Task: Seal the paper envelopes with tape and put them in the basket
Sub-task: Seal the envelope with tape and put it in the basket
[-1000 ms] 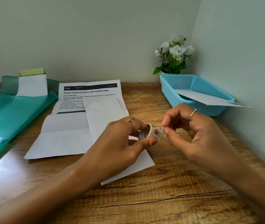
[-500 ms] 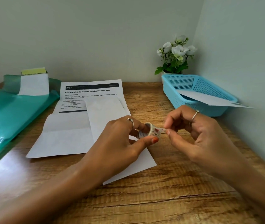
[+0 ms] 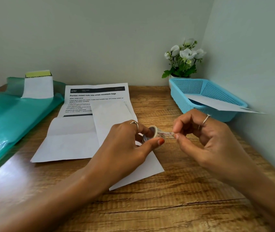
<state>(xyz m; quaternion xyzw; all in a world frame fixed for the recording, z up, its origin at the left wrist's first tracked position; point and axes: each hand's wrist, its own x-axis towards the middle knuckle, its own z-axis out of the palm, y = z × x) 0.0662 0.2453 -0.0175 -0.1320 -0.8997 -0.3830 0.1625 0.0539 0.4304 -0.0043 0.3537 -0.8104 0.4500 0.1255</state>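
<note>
A small patterned tape roll (image 3: 152,133) is gripped between the thumb and fingers of my left hand (image 3: 125,146), just above a white paper envelope (image 3: 111,118) that lies on the wooden table (image 3: 166,206). My right hand (image 3: 205,139) pinches the free end of the tape (image 3: 167,133), a short strip stretched out to the right of the roll. A blue plastic basket (image 3: 192,91) stands at the back right with another white envelope (image 3: 220,104) lying in it, one corner sticking out over the rim.
A printed instruction sheet (image 3: 76,128) lies unfolded under the envelope. A teal plastic bag (image 3: 7,118) covers the left side, with a white and yellow block (image 3: 38,84) on it. A pot of white flowers (image 3: 183,59) stands in the back corner behind the basket.
My right hand has drawn away to the right, pulling a short strip of tape out from the roll. The left hand stays in place with the roll.
</note>
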